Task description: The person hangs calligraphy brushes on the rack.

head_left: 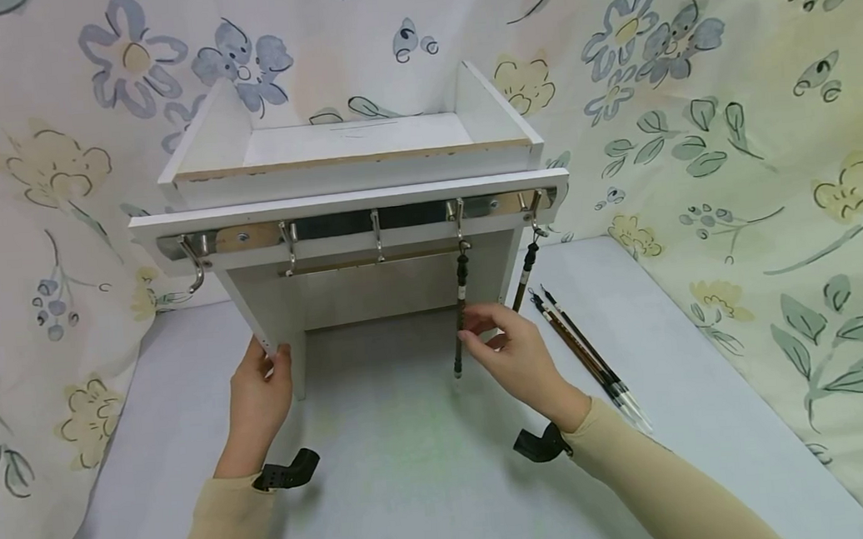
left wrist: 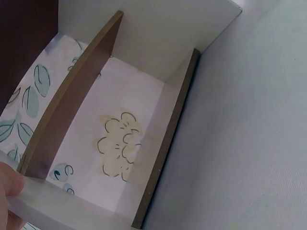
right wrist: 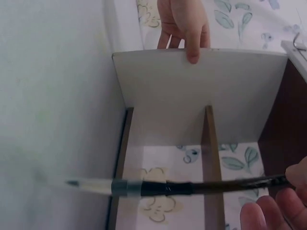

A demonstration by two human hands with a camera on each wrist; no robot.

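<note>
A white shelf unit (head_left: 351, 196) stands with a metal strip of hooks along its front. My left hand (head_left: 260, 398) holds the lower front edge of its left side panel (head_left: 260, 315), thumb on the inner face. From one hook (head_left: 459, 211) right of centre hangs a dark-handled writing brush (head_left: 461, 288), bristle tip downward. My right hand (head_left: 516, 355) pinches this brush between thumb and fingers. In the right wrist view its pale bristles (right wrist: 91, 186) look blurred. A second brush (head_left: 525, 274) hangs from the rightmost hook, partly hidden behind my right hand.
Beside the unit's right side, more brushes (head_left: 583, 351) lie on the white table (head_left: 417, 488), pale tips toward me. Other hooks (head_left: 192, 263) on the left hold nothing. Flowered cloth (head_left: 739, 156) hangs behind and at both sides.
</note>
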